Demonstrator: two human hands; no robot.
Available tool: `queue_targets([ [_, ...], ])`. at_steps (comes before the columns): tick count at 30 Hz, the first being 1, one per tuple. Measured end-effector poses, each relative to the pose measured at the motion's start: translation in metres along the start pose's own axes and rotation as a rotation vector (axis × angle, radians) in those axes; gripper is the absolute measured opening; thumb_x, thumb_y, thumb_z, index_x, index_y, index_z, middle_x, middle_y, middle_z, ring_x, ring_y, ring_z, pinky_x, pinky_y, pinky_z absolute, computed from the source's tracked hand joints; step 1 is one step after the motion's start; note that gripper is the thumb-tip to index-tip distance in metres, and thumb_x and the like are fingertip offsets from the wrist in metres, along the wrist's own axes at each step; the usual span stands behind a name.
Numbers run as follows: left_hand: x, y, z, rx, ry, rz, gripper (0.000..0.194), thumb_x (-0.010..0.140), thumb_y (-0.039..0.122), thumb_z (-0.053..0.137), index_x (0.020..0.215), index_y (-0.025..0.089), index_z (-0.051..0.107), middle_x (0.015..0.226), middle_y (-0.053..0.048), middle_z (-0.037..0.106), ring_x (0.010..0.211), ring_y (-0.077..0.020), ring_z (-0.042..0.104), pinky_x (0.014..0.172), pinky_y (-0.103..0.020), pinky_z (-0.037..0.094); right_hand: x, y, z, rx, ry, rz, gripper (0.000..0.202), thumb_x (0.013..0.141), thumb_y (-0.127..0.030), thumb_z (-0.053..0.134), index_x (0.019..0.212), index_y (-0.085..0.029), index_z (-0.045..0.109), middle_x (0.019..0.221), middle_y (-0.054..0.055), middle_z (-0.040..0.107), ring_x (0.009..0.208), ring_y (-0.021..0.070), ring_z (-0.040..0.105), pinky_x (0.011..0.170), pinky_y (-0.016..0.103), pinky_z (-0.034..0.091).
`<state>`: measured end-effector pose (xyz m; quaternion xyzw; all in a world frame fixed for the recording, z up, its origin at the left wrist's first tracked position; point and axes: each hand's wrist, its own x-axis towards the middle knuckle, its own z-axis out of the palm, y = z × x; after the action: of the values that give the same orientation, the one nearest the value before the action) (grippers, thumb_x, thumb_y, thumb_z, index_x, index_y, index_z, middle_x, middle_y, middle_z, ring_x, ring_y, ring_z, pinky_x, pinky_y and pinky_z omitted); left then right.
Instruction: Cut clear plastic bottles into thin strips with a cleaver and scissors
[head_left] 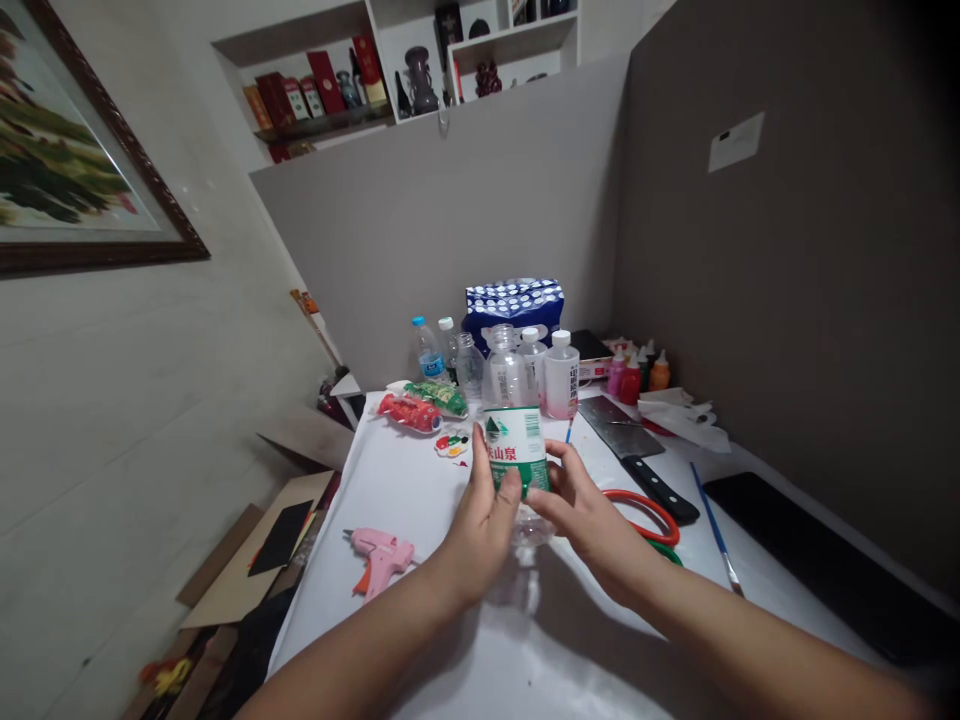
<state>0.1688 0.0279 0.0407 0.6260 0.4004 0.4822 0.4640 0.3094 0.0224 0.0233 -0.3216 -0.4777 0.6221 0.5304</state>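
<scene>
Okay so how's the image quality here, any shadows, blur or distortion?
Head view: a soft shadow spreads on the white table below the left hand and right hand; the top right corner falls to black; the picture frame leans, perhaps from a wide lens; fine print on the label is too soft to read.

Red Chinese characters ending in "山泉" mark the green-and-white label (516, 450) of a clear bottle (507, 382), the preceding character partly lost at the curve; a barcode (533, 426) sits upper right. Behind, the rightmost white-capped bottle (559, 382) carries dark vertical characters appearing to read "电解质水". Print on the green packet (438, 398) and the partition's white paper (736, 143) is illegible.
</scene>
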Motion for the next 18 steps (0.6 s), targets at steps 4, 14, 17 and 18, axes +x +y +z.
queue_targets([
  [4,-0.002,0.001,-0.003,0.030,-0.059,0.014,0.071,0.084,0.037,0.061,0.146,0.022,0.030,0.141,-0.011,0.048,0.132,-0.0277,0.040,0.106,-0.039,0.033,0.004,0.001,-0.003,-0.073,-0.026,-0.046,0.054,0.087,-0.040,0.058,0.130,-0.032,0.027,0.117,0.004,0.059,0.105,0.0182,0.057,0.091,0.035,0.044],
  [14,-0.001,0.019,-0.009,0.952,-0.157,-0.023,0.040,0.090,0.040,0.042,0.061,0.019,0.059,0.048,-0.001,0.052,0.046,-0.0143,0.044,0.048,-0.025,0.023,0.015,0.002,-0.028,-1.007,0.060,-0.406,0.074,0.076,-0.031,0.064,0.139,-0.027,0.027,0.135,0.012,0.047,0.118,0.0291,0.049,0.091,0.041,0.043],
  [17,-0.001,0.019,-0.010,1.049,-0.230,-0.022,0.036,0.089,0.033,0.040,0.062,0.017,0.058,0.057,-0.002,0.059,0.052,-0.0136,0.047,0.052,-0.026,0.023,0.015,0.005,-0.028,-1.000,-0.024,-0.399,0.074,0.075,-0.028,0.064,0.139,-0.027,0.028,0.131,0.011,0.050,0.114,0.0269,0.051,0.090,0.039,0.043],
  [18,-0.001,0.019,-0.011,1.065,-0.247,-0.025,0.034,0.089,0.031,0.040,0.063,0.017,0.057,0.059,-0.002,0.059,0.053,-0.0131,0.047,0.052,-0.026,0.023,0.014,0.006,-0.027,-0.958,-0.058,-0.374,0.074,0.075,-0.028,0.065,0.139,-0.027,0.028,0.127,0.010,0.052,0.109,0.0254,0.054,0.087,0.037,0.044],
])
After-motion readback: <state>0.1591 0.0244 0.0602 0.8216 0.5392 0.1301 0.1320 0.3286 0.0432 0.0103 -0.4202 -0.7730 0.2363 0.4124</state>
